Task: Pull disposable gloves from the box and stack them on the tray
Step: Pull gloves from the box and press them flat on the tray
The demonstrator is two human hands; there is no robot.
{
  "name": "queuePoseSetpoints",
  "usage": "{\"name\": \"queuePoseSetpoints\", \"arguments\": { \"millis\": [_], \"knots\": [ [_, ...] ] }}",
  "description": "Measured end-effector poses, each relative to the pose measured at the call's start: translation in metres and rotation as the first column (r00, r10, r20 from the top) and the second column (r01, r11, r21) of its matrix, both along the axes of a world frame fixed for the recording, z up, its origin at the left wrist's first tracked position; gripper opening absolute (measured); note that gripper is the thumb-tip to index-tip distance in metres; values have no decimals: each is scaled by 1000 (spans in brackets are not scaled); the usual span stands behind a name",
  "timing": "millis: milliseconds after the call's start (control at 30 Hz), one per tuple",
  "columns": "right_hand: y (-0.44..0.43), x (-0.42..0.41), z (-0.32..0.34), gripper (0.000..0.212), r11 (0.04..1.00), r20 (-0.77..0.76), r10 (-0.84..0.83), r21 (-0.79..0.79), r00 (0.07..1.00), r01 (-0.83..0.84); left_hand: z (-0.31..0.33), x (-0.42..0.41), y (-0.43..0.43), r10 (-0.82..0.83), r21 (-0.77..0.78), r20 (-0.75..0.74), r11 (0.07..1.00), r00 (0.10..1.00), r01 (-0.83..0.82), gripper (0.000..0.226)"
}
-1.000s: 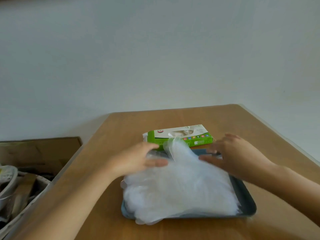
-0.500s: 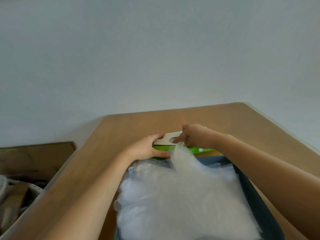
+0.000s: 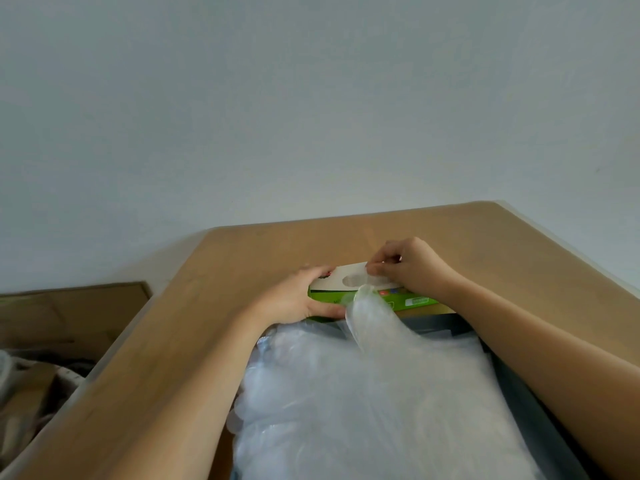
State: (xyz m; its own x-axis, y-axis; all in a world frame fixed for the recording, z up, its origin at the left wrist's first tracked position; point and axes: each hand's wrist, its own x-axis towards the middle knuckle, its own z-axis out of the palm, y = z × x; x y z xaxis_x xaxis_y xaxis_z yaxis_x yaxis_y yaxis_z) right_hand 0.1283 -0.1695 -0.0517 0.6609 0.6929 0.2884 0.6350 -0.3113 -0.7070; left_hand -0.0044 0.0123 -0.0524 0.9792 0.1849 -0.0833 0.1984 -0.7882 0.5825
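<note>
A green and white glove box (image 3: 349,279) lies flat on the wooden table just beyond the tray. My left hand (image 3: 294,299) grips the box's left end, thumb along its front face. My right hand (image 3: 405,265) is over the box's top opening, fingertips pinching a thin clear glove there. A thick pile of clear plastic gloves (image 3: 374,403) covers the dark tray (image 3: 519,403); one glove's cuff sticks up in front of the box.
The wooden table (image 3: 214,306) ends at a white wall behind the box. Left of the table, lower down, stand a brown cardboard box (image 3: 69,317) and a bin of mixed clutter (image 3: 31,386). The tray's right rim runs under my right forearm.
Both hands left the glove pile and went to the box: the left took hold of its end, the right reached its opening and now pinches a glove. The view tilted closer.
</note>
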Motion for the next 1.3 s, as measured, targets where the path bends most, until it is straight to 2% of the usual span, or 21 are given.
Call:
{"name": "queuePoseSetpoints", "arguments": {
  "millis": [100,167,233,333,400,467,500,567,633,700,767,867,900,1000,1033,1100,1200,1300],
  "knots": [
    [-2,2,3,9,991,-202,-44,112,978,68,-1,1,3,8,-23,-4,1000,1000,-8,90],
    [-6,4,7,12,956,-420,1,267,908,122,-2,2,4,5,-34,-3,999,1000,-5,91],
    [-12,9,13,12,885,-562,113,432,819,174,-2,3,5,1,-46,8,999,1000,0,88],
    [-25,15,34,22,761,-604,332,625,725,173,-2,2,4,-4,-59,1,998,1000,4,85],
    [-36,11,54,18,728,-577,423,676,699,117,0,0,1,4,-9,-17,1000,1000,-4,82],
    [-49,-2,77,10,768,-545,432,640,718,23,13,-3,-6,8,85,-35,996,999,-5,79],
    [-54,-10,86,10,806,-542,409,592,734,-12,24,-7,-11,5,83,-7,997,1000,-4,85],
    [-58,-27,96,13,870,-539,340,491,771,-41,49,-19,-20,-53,-120,136,990,989,69,93],
    [-61,-45,99,13,911,-530,286,410,799,-54,74,-33,-32,-124,-357,286,906,950,226,97],
    [-62,-58,96,14,929,-537,261,365,802,-58,89,-41,-46,-166,-419,311,860,936,292,107],
    [-65,-66,92,23,935,-587,284,344,758,-84,94,-45,-64,-163,-441,328,845,931,303,90],
    [-74,-80,90,33,921,-710,383,346,592,-181,96,-54,-92,31,-541,413,813,910,218,19],
    [-78,-86,88,32,922,-739,383,340,555,-183,94,-57,-95,100,-564,431,806,897,181,9],
    [-87,-104,78,38,938,-782,341,318,521,-137,90,-65,-99,244,-601,405,797,881,56,9],
    [-91,-110,73,47,931,-780,356,342,514,-127,89,-69,-98,297,-623,385,782,874,9,9],
    [-103,-118,63,77,907,-756,417,380,504,-180,86,-75,-96,393,-680,334,730,857,-69,18],
    [-119,-135,47,109,905,-676,422,277,604,-322,85,-83,-93,460,-719,251,678,851,-154,30],
    [-122,-160,34,113,956,-468,279,52,838,-289,85,-91,-90,488,-797,188,583,852,-158,10]
  ]
}}
